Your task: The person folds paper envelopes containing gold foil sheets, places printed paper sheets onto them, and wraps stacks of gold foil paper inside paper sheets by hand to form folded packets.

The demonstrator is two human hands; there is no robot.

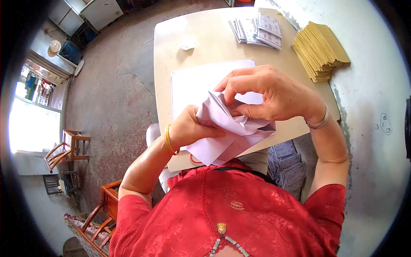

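Close to my chest, above the table's near edge, is a white sheet of paper (231,128) with several creases and folds. My left hand (188,130) grips its left side, thumb lying across the front. On the upper right, my right hand (265,92) pinches a fold of the same sheet between thumb and bent fingers. Some reddish print shows on the paper near my left thumb. Beneath both hands, a stack of flat white paper (184,85) lies on the table, partly covered by my hands and the folded sheet.
Printed white packets (259,32) lie at the table's (165,47) far side. A stack of yellow-brown paper (321,49) stands far right. A small white item (188,43) sits far left. More printed packets (289,167) are piled below the table's right edge. Wooden chairs (70,147) stand left.
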